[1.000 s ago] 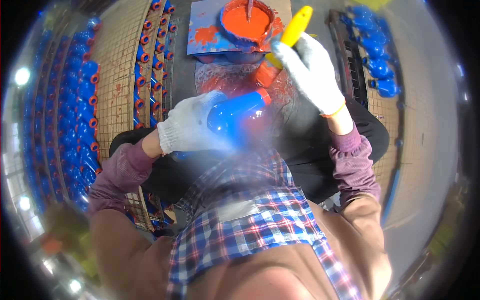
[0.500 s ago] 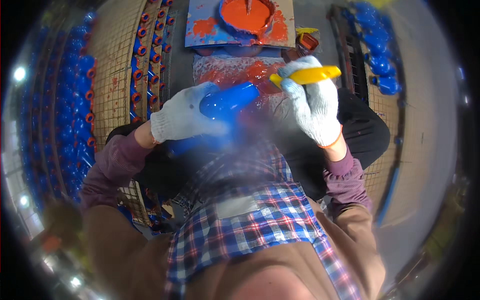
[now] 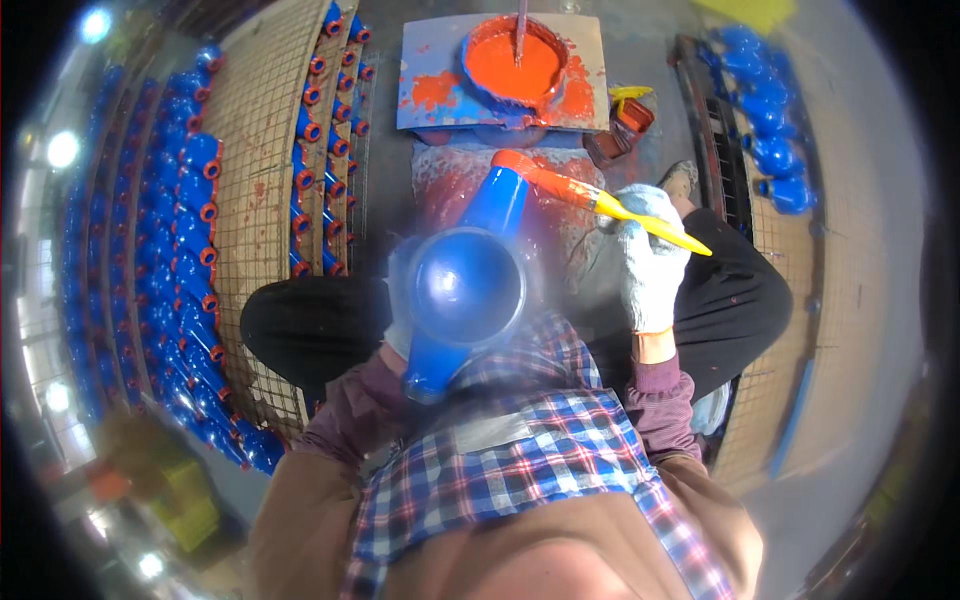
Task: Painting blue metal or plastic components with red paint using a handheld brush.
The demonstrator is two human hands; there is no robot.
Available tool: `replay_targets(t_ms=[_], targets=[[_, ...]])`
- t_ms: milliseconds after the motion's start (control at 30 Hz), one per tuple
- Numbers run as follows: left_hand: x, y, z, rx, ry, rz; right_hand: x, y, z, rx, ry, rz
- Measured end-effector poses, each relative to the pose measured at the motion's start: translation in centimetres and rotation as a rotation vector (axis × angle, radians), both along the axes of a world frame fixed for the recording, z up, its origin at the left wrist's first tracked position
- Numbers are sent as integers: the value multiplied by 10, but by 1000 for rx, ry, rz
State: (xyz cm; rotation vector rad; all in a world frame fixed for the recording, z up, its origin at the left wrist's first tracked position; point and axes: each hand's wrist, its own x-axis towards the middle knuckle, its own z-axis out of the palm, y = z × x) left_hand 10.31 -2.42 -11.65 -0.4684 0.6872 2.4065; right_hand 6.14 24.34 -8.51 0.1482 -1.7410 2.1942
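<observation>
My left hand (image 3: 399,300), in a white knit glove, grips a glossy blue pipe fitting (image 3: 430,345) above my lap. Its wide round opening faces up, and the fitting hides most of the fingers. One narrow end points away from me and has an orange-red rim (image 3: 512,161). Against that rim lies the orange-coated bristle head of a paintbrush (image 3: 618,209) with a yellow handle. My right hand (image 3: 652,285), also gloved in white, is closed around this handle.
Ahead stands a tub of orange paint (image 3: 468,82) with a stick in it, on a paint-spotted board (image 3: 420,65). A small red-brown container (image 3: 606,150) sits beside it. Racks of blue fittings (image 3: 195,200) line the left; more blue fittings (image 3: 775,155) lie right.
The blue fitting has turned, so its wide opening faces up and an orange-rimmed end points away. My right hand has moved down, and the brush now meets that rim.
</observation>
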Motion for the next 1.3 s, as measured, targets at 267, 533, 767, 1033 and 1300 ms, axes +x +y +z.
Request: replay_targets(t_ms=[267,533,767,1033,1300], targets=[[-23,50,40,928,60,-225,-3,-1,-16,-63,-28,-20],[-46,2,-2,-996,795,-304,-1,24,9,28,-67,-112],[-56,23,55,179,157,29,3,30,12,-18,-156,-211],[-70,21,67,-358,476,208,-2,41,36,-44,-152,-314],[-86,25,85,28,164,22,-12,42,33,-212,-164,-342]])
